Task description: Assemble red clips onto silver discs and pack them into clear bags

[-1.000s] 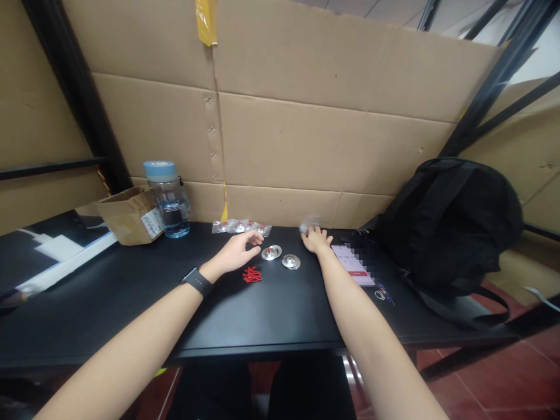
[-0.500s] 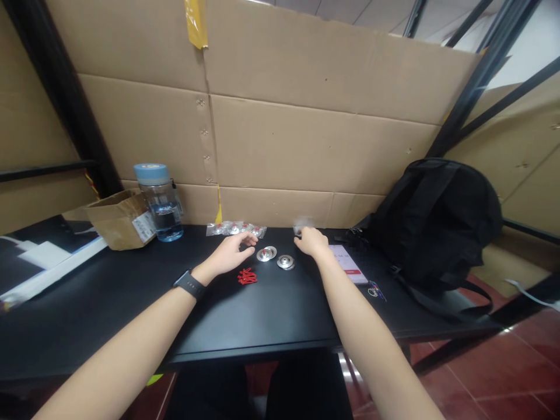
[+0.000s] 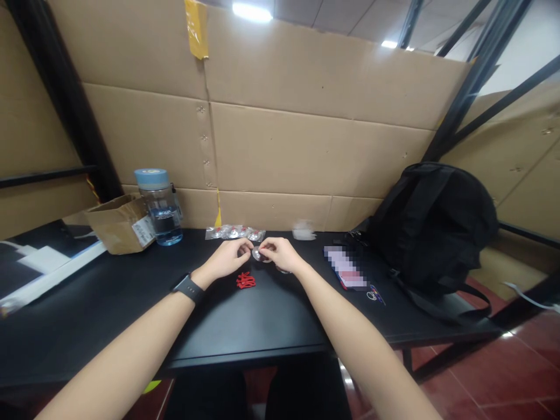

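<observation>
My left hand (image 3: 230, 257) and my right hand (image 3: 280, 253) meet over the black table (image 3: 245, 315), fingers pinched together on a small silver metal disc (image 3: 258, 254) held between them. A second silver disc is mostly hidden under my right hand. A small pile of red pieces (image 3: 245, 280) lies just below my left hand. A clear packet with several silver and red parts (image 3: 234, 233) lies behind the hands by the cardboard wall. A black watch (image 3: 187, 287) is on my left wrist.
A water bottle (image 3: 158, 205) and an open cardboard box (image 3: 119, 222) stand at the back left. A crumpled clear wrapper (image 3: 303, 231) lies at the back. A phone (image 3: 345, 273) and a black backpack (image 3: 433, 227) sit to the right. Cardboard sheets (image 3: 306, 134) wall off the back.
My right hand has left the clear wrapper at the back and come left to the discs. Both hands have closed on one silver disc. The camera view has shifted slightly.
</observation>
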### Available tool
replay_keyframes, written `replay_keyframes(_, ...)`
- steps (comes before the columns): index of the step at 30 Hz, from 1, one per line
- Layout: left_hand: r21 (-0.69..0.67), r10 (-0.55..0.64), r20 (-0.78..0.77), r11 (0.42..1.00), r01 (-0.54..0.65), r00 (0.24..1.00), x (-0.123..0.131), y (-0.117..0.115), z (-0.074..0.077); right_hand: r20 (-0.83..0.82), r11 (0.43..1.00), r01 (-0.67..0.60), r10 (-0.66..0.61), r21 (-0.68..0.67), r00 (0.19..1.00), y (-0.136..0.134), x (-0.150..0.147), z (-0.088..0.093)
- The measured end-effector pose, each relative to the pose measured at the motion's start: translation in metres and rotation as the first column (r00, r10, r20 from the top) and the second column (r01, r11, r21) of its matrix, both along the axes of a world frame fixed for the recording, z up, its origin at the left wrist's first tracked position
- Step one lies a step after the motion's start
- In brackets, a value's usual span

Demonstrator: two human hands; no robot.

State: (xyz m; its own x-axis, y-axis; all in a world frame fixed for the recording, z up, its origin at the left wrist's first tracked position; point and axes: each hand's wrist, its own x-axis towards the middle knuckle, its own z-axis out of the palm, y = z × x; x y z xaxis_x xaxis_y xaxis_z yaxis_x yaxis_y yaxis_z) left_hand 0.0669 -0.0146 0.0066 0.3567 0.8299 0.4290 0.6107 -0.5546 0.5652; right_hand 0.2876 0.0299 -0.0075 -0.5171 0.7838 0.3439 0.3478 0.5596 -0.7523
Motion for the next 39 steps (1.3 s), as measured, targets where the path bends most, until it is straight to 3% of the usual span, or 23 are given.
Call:
replay_keyframes(5,-0.023,-0.049,0.214,0.998,0.055,0.976,0.003,0.004,-0.007,-0.333,0.964,-0.146,0.066,-0.222,0.941,-0.003,-0.005,0.001)
replay_keyframes(11,-0.088,-0.047,0.449,0.991,0.096,0.892,0.003,0.006,-0.006,-0.431,0.944,-0.133,-0.01,-0.301,0.902,-0.013,-0.016,0.005)
replay_keyframes(18,0.103,0.022,0.099,0.994,-0.032,0.995,0.008,-0.004,0.005,-0.435,0.957,-0.074,-0.058,-0.28,0.898,-0.011,-0.019,0.0)
replay_keyframes(26,0.122,0.022,0.081,0.992,-0.031,0.997,0.01,-0.011,0.011,-0.362,0.947,-0.1,-0.018,-0.305,0.932,-0.027,-0.013,0.019)
replay_keyframes(32,0.1,0.0,0.128,0.995,-0.013,0.992,0.007,-0.007,0.011,-0.37,0.972,-0.18,0.113,-0.152,0.922,-0.031,-0.014,0.023)
replay_keyframes(35,0.072,-0.003,0.109,0.997,-0.005,0.994,0.005,-0.008,0.012,-0.258,0.98,-0.165,0.133,-0.109,0.957,-0.027,-0.012,0.02)
replay_keyframes(39,0.012,-0.053,-0.011,0.999,0.053,0.999,0.002,-0.013,0.018,0.039,0.993,-0.108,0.106,0.048,0.994,-0.026,-0.002,0.027)
